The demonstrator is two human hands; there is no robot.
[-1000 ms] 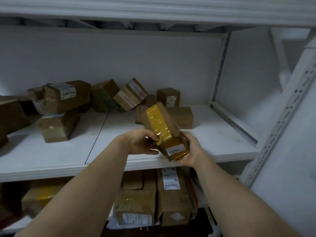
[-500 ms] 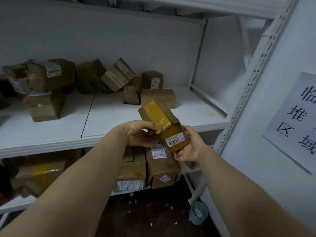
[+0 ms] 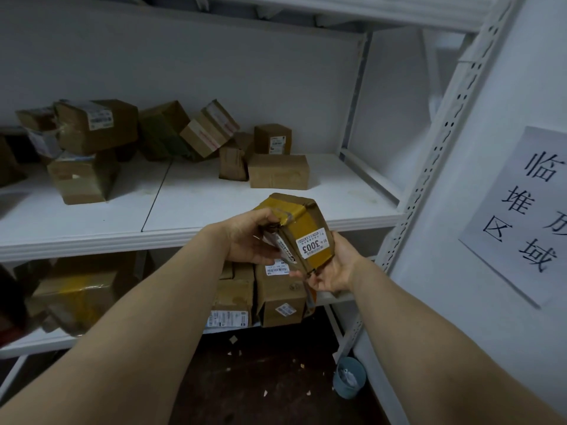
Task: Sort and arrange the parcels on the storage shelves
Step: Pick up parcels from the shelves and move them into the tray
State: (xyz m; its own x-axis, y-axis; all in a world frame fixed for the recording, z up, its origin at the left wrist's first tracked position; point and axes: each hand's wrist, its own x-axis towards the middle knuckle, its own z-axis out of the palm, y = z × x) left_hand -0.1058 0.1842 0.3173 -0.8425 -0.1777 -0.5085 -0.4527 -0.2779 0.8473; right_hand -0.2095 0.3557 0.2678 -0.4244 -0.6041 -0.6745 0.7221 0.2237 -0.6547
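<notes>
At the centre of the frame both hands hold a brown parcel [image 3: 302, 228] wrapped in yellow tape, its white label reading 3003. It is in the air, just in front of the middle shelf's [image 3: 92, 237] edge. The left hand [image 3: 245, 237] grips its upper left end, fingers curled over the top. The right hand [image 3: 334, 268] cups the lower right end, fingers wrapped under it. On the middle shelf a flat box [image 3: 277, 171] lies near centre, with jumbled cartons [image 3: 98, 127] at upper left. More boxes [image 3: 280, 299] stand on the lower shelf [image 3: 36, 343]. A paper sign [image 3: 527, 207] hangs at right.
</notes>
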